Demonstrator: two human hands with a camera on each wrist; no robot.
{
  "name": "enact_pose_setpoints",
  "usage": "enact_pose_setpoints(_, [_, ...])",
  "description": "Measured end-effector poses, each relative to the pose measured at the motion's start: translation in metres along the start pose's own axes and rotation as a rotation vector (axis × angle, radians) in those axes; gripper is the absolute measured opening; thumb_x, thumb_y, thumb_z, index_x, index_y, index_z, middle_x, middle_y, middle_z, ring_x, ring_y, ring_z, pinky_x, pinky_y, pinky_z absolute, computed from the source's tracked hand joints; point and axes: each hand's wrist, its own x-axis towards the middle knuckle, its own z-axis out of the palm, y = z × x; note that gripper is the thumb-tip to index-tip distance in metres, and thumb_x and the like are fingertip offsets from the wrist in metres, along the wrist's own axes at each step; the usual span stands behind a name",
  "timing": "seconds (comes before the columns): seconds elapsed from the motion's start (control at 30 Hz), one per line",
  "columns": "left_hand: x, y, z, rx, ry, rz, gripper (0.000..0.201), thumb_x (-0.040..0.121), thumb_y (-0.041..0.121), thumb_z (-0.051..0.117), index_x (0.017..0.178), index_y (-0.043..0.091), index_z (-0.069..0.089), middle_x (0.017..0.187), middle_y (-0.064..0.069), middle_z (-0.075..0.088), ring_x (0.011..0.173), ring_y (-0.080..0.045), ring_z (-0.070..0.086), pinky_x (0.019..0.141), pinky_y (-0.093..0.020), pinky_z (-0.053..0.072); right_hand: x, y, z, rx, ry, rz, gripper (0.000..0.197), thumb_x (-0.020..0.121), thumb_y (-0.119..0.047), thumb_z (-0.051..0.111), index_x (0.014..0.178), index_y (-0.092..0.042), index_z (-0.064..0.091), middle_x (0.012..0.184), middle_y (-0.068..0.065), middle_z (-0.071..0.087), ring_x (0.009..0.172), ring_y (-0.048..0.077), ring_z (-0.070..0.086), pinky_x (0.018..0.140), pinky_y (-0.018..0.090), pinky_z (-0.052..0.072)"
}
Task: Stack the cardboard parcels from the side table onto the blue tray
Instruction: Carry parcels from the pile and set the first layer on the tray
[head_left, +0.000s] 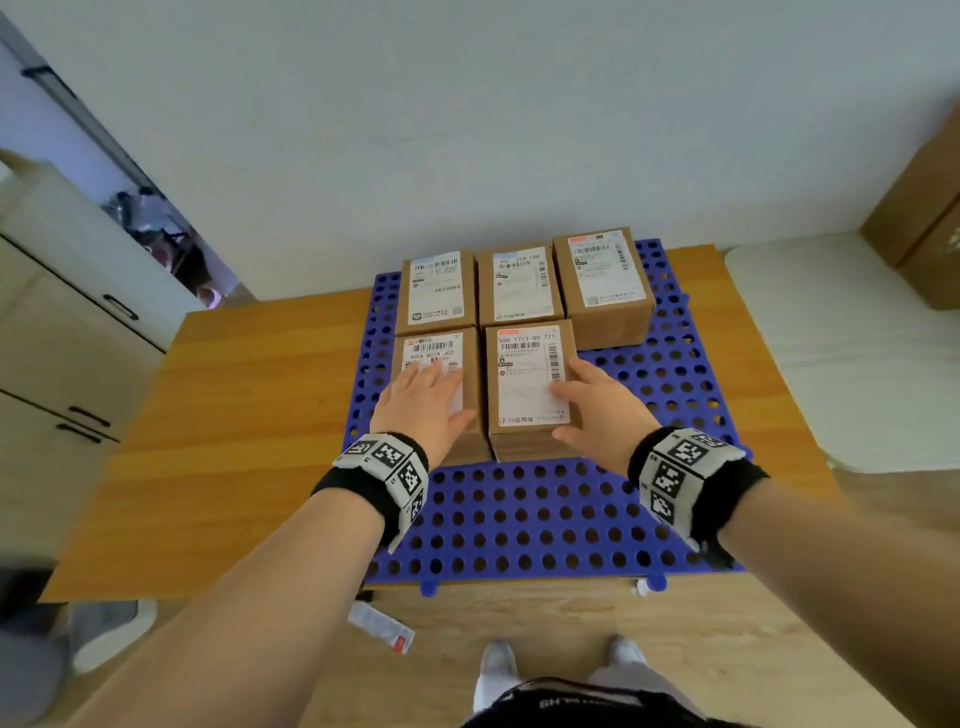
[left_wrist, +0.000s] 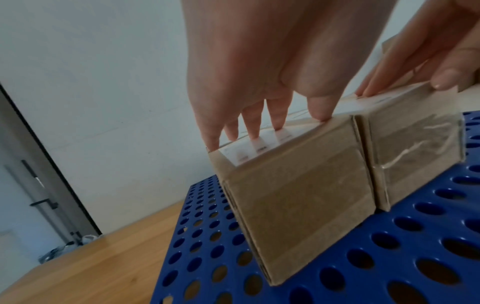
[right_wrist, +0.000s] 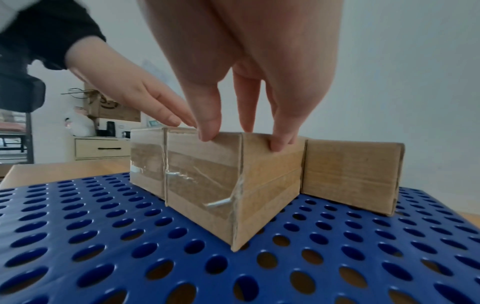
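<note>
Five cardboard parcels sit on the blue tray (head_left: 519, 519), labels up: three in the back row, two in front. The tray lies on the wooden worktop (head_left: 249, 415). My left hand (head_left: 423, 402) lies flat on top of the front-left parcel (head_left: 467, 374), fingers (left_wrist: 255, 123) straight and spread, tips pressing the label, gripping nothing. My right hand (head_left: 597, 405) is on the front-right parcel (head_left: 524, 374): thumb on the near top edge, fingertips (right_wrist: 281, 142) over the right top edge and touching the side wall, fingers relaxed rather than clenched. The two front parcels touch side by side and stand flat on the tray. The back-right parcel (head_left: 602, 280) sits slightly rotated, just behind. Cabinets (head_left: 67, 322) stand to the left of the worktop.
</note>
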Motion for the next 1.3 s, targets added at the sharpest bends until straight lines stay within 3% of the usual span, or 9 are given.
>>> enact_pose_setpoints(0.13, [0.001,-0.005,0.006,-0.007,0.025,0.046,0.062,0.096,0.052,0.035,0.150,0.026,0.018,0.158,-0.002,0.016,0.145,-0.024,0.014,0.118,-0.044,0.017,0.004,-0.009,0.003,-0.025,-0.008,0.018,0.055,0.093,-0.022,0.055,0.144,-0.016,0.035,0.157,0.002,0.012,0.142,0.021,0.022,0.112,0.026,0.024])
enact_pose_setpoints(0.4, [0.006,-0.011,0.010,-0.056,0.018,0.070,0.062,0.095,0.051,0.039,0.149,0.026,0.021,0.157,-0.003,0.018,0.145,-0.026,0.015,0.114,-0.050,0.025,0.012,-0.010,0.007,-0.066,-0.028,0.063,0.056,0.091,-0.023,0.057,0.144,-0.019,0.036,0.158,0.005,0.010,0.144,0.022,0.019,0.114,0.030,0.022])
enact_pose_setpoints(0.67, [0.006,-0.010,0.009,-0.079,0.012,0.059,0.063,0.095,0.051,0.039,0.149,0.026,0.022,0.157,-0.002,0.018,0.145,-0.026,0.015,0.114,-0.050,0.024,0.014,-0.013,0.006,-0.077,-0.018,0.057,0.056,0.091,-0.022,0.058,0.143,-0.018,0.037,0.158,0.003,0.011,0.142,0.022,0.024,0.112,0.030,0.028])
enact_pose_setpoints(0.87, [0.008,-0.011,0.011,-0.088,0.013,0.061,0.063,0.094,0.051,0.040,0.149,0.026,0.022,0.157,-0.004,0.019,0.145,-0.027,0.015,0.114,-0.051,0.023,0.013,-0.014,0.006,-0.082,-0.028,0.067,0.057,0.092,-0.021,0.056,0.145,-0.019,0.034,0.158,0.005,0.008,0.144,0.021,0.018,0.114,0.029,0.022])
enact_pose_setpoints(1.3, [0.005,-0.009,0.008,-0.112,0.008,0.054,0.062,0.095,0.050,0.041,0.149,0.026,0.023,0.157,-0.003,0.019,0.145,-0.027,0.014,0.115,-0.051,0.022,0.009,-0.016,0.008,-0.131,-0.018,0.032,0.052,0.095,-0.022,0.051,0.143,-0.017,0.034,0.155,0.005,0.015,0.141,0.023,0.025,0.109,0.031,0.031])
